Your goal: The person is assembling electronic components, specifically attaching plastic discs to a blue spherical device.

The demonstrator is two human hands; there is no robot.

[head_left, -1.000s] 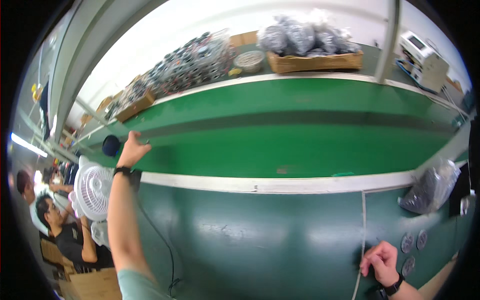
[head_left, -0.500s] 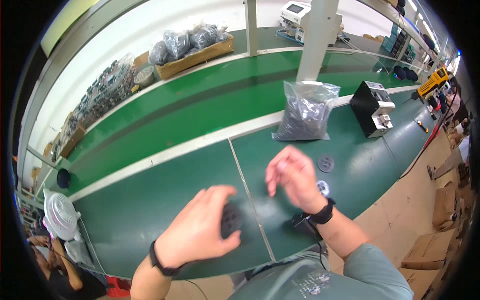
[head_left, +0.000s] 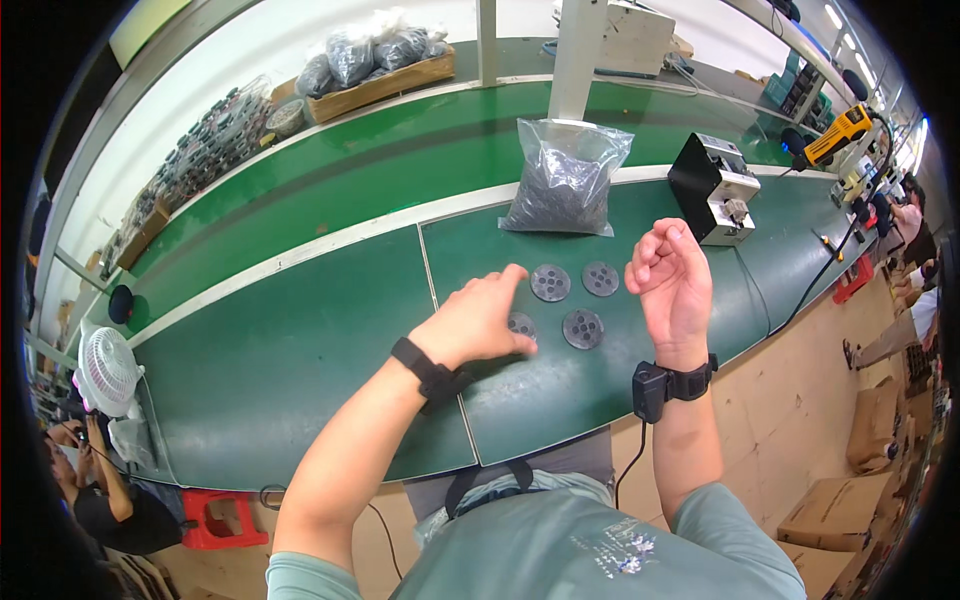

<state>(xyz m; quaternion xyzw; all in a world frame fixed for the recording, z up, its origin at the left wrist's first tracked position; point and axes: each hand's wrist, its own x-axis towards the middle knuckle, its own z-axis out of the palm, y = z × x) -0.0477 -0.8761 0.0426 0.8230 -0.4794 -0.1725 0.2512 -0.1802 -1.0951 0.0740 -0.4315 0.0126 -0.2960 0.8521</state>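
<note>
Left hand [head_left: 478, 322] lies flat, fingers spread, over one perforated disc [head_left: 521, 324]; right hand [head_left: 672, 280] hovers loosely curled, holding nothing. Sliding the covered disc could knock the neighbouring disc [head_left: 583, 328] out of line on the green surface [head_left: 300, 370].

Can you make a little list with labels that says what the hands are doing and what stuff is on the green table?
Left hand: left hand lies flat, fingers spread, over one round dark grey perforated plastic disc.
Right hand: right hand is raised above the table, fingers curled; holding nothing that shows.
Discs: three more round dark grey discs lie between the hands.
Bag: clear plastic bag of dark small parts stands behind the discs.
Machine: black and silver box machine sits beside the bag.
Surface: green workbench.
</note>
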